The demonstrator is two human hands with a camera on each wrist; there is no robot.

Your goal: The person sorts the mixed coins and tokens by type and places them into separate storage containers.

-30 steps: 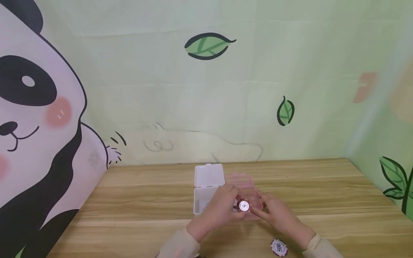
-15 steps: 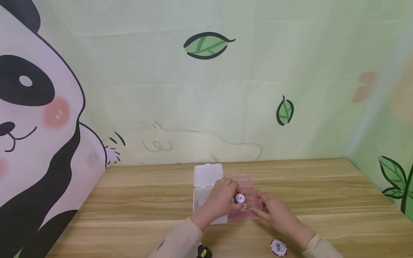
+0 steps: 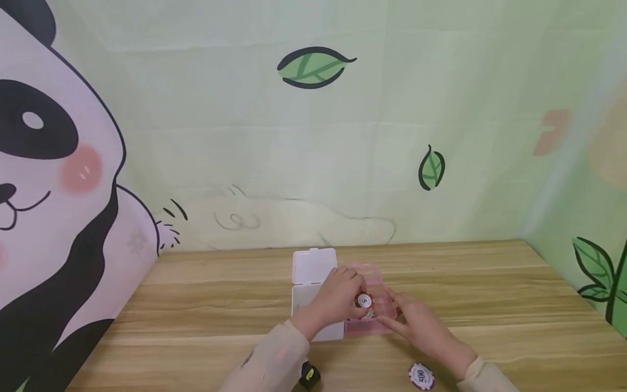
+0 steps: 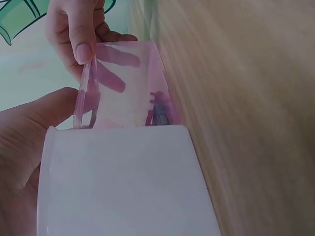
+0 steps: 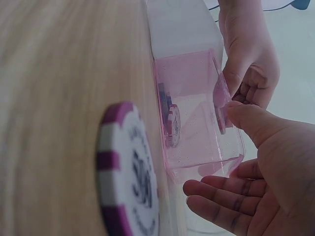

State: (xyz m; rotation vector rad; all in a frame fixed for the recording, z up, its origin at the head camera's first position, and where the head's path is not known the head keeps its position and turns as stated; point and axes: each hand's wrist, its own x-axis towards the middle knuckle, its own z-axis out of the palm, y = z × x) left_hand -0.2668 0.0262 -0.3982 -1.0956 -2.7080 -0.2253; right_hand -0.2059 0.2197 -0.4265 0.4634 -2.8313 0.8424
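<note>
In the head view my left hand [image 3: 335,296] pinches a red-edged poker chip [image 3: 364,300] marked 5 over the open pink see-through plastic box [image 3: 369,328]. My right hand [image 3: 423,329] grips the box at its right near corner, thumb on the rim and fingers along the outer wall. Another light-coloured chip [image 3: 368,314] shows just below the red one. In the right wrist view a purple-and-white chip [image 5: 173,125] stands on edge inside the box, with darker chips beside it. A purple-and-white chip [image 3: 422,376] marked 500 lies on the table near my right wrist.
Left of the pink box, and against it, stands an open white box [image 3: 314,267] with its lid tipped back, partly hidden by my left hand. A black item [image 3: 309,375] with a yellow mark shows beside my left sleeve. Behind the wooden table [image 3: 220,305] hangs a printed backdrop.
My left hand has shifted the red chip slightly left and away from me over the pink box. My right hand keeps its grip on the corner. The 500 chip lies where it was.
</note>
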